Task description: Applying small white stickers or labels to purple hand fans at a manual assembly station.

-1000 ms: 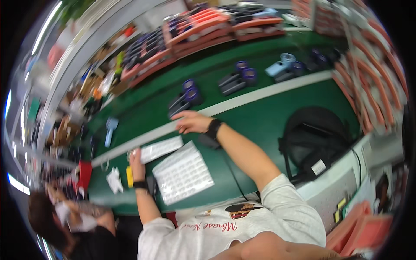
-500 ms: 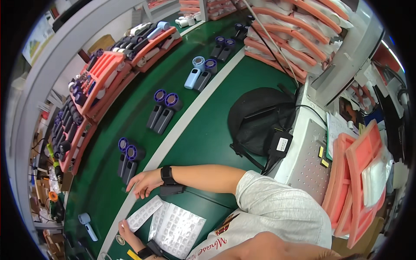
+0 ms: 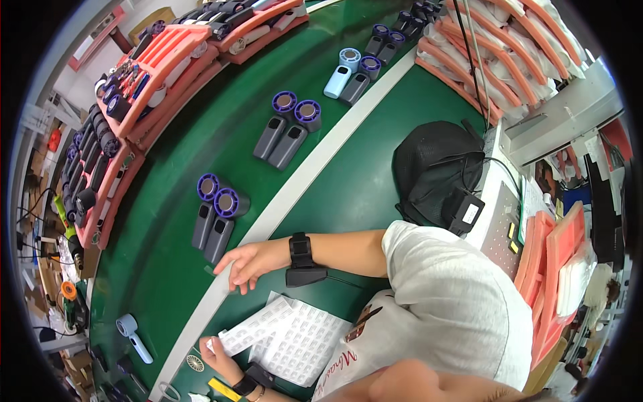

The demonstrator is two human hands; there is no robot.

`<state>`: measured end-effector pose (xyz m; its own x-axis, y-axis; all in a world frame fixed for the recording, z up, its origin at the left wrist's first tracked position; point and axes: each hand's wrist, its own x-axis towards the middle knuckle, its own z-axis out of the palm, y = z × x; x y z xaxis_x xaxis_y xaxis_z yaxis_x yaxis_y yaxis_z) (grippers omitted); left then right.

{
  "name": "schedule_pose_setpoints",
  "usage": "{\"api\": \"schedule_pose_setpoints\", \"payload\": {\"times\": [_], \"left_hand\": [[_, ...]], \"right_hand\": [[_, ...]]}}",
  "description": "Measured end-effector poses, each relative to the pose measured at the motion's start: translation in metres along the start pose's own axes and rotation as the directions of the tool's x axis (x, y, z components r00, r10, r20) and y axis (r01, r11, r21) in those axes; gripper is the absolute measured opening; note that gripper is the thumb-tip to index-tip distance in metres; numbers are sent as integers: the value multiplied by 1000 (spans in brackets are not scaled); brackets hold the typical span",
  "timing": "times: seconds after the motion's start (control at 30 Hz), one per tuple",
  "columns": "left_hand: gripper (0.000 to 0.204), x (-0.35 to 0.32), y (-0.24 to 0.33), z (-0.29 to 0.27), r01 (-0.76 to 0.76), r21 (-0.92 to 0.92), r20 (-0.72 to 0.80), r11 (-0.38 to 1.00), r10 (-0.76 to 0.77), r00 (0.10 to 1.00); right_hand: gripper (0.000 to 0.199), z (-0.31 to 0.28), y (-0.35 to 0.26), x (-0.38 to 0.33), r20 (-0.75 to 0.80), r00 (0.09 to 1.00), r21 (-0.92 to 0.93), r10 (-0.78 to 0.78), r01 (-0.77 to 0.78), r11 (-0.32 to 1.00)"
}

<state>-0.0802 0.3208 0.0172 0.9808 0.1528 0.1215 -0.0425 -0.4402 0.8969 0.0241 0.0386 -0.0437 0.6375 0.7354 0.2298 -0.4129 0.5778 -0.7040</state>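
My left hand [image 3: 222, 362], low in the view, pinches the end of a white strip of labels [image 3: 260, 326]. The strip lies partly over white sheets of small grey labels [image 3: 309, 345] on the green table. Over the pale rail beside the belt, my right hand [image 3: 244, 265] is open, fingers loosely spread, holding nothing. Just beyond it on the green belt lies a pair of dark grey handheld fans [image 3: 216, 231] with purple rings. Another such pair [image 3: 281, 142] lies farther up, then a light blue fan [image 3: 337, 80] next to a grey one [image 3: 355, 88].
A lone light blue fan [image 3: 136, 340] lies at the belt's lower left. Near my left hand are a round grille [image 3: 195, 363] and a yellow strip [image 3: 224, 388]. A black bag [image 3: 432, 167] sits at the right. Pink trays [image 3: 147, 87] of fans line the far side; others [image 3: 479, 50] are stacked upper right.
The whole view has shifted, so bag, rail and fans sit differently in it. The label strip in my left hand now lies flatter across the sheets. My right hand remains over the rail.
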Motion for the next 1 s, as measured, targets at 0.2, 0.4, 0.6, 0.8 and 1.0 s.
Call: {"api": "schedule_pose_setpoints", "payload": {"times": [0.2,0.4,0.6,0.8,1.0], "left_hand": [[11,48,1,5,-72,93,20,993,71,997],[15,102,46,156,-138,-25,313,990,139,939],[17,82,58,277,-120,-312,538,942,279,795],[17,63,63,313,-27,-368,723,929,304,620],[15,50,60,331,-74,-258,851,963,263,455]], "right_hand": [[53,-17,-32,2,-41,996,-33,-74,72,997],[57,-55,-95,-102,-303,922,-312,-241,143,939],[65,-25,-117,-222,-493,813,-539,-311,-4,843],[73,9,-96,-273,-673,642,-475,-368,8,880],[75,34,-43,-305,-737,502,-392,-453,229,891]]}}
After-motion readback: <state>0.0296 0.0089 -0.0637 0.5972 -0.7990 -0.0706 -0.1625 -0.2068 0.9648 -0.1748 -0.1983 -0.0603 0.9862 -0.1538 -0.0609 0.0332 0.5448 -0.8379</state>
